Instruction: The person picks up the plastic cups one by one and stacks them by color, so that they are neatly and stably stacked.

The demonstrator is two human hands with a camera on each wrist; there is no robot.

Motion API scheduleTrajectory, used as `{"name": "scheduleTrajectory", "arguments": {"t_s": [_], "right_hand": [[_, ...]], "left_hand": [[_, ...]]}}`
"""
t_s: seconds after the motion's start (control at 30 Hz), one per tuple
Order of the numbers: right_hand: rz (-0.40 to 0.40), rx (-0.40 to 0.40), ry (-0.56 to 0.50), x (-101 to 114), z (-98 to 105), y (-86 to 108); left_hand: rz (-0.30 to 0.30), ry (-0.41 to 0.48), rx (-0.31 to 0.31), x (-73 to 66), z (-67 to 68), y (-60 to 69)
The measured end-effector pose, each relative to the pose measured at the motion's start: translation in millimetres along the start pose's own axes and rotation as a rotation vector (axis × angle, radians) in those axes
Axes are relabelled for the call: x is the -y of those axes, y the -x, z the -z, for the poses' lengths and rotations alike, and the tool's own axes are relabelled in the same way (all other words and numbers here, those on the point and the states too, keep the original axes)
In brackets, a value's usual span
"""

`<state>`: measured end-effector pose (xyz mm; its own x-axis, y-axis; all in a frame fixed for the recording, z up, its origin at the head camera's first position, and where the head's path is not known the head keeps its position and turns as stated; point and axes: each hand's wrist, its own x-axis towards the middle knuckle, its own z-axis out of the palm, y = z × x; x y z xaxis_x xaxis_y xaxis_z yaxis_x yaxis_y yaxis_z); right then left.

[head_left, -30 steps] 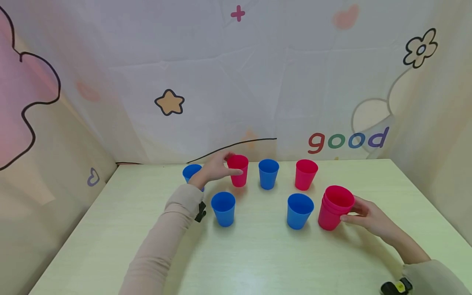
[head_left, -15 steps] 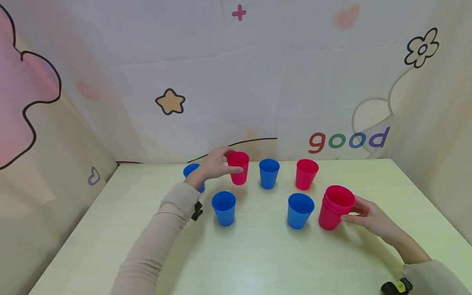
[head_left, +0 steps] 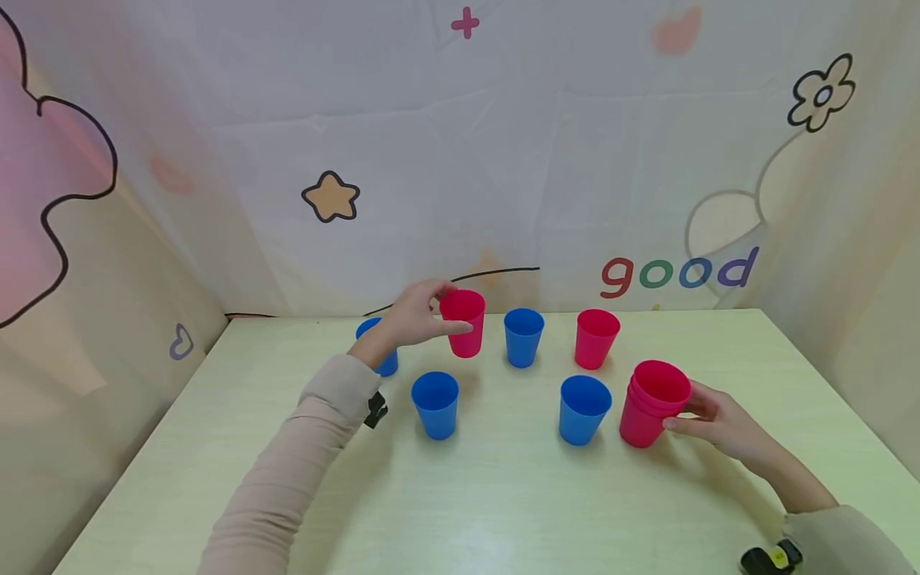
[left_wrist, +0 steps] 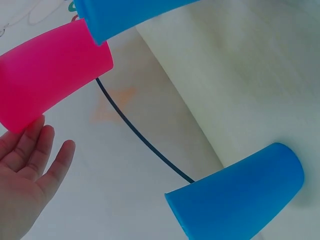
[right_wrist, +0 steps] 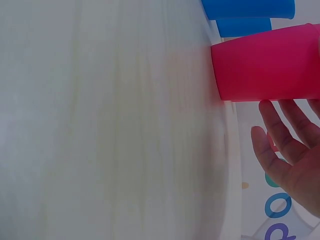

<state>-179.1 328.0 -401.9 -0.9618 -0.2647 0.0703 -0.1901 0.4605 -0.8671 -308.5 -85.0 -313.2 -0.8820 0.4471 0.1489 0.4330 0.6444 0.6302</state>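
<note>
My left hand [head_left: 417,313] grips a red plastic cup [head_left: 465,326] by its side near the back of the table, thumb across the front. The cup is upright and looks slightly raised. In the left wrist view, the fingers of the left hand [left_wrist: 25,175] lie against this red cup [left_wrist: 55,72]. At the right, my right hand [head_left: 726,427] holds a stack of two nested red cups [head_left: 647,411], which stands on the table. The right wrist view has the right hand [right_wrist: 297,160] with its fingertips against the lower red cup [right_wrist: 267,70].
A blue cup [head_left: 388,363] is partly hidden behind my left wrist. Other blue cups stand at front left [head_left: 435,411], back middle [head_left: 523,339] and front right [head_left: 584,415]. One red cup [head_left: 595,342] is at the back right. A printed cloth [head_left: 431,200] hangs behind the table [head_left: 460,511].
My left hand has lifted the red cup a little, and the left forearm has drifted left. The right hand and its stacked cups have stayed in place.
</note>
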Motion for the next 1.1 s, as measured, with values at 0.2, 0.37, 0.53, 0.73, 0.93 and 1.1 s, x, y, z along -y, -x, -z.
{"name": "scheduleTrajectory", "arguments": {"t_s": [0.2, 0.37, 0.53, 0.73, 0.93, 1.1], "right_hand": [[0.0, -0.007, 0.014, 0, 0, 1.1], [-0.003, -0.009, 0.017, 0, 0, 1.4], [0.002, -0.004, 0.006, 0, -1, 0.7], [0.004, -0.012, 0.016, 0, -1, 1.4], [-0.002, -0.015, 0.019, 1, -2, 1.6], [0.006, -0.014, 0.016, 1, -3, 1.4]], "left_hand": [[-0.019, -0.003, 0.004, -7.3, 3.4, 4.0], [-0.037, 0.018, 0.009, -11.2, 4.7, 6.4], [-0.078, 0.061, -0.018, -17.9, 10.0, 11.2], [-0.165, 0.088, -0.047, -27.7, 14.7, 16.5], [-0.201, 0.114, -0.06, -34.5, 11.3, 19.7], [-0.224, 0.139, -0.078, -39.5, 4.2, 21.3]]}}
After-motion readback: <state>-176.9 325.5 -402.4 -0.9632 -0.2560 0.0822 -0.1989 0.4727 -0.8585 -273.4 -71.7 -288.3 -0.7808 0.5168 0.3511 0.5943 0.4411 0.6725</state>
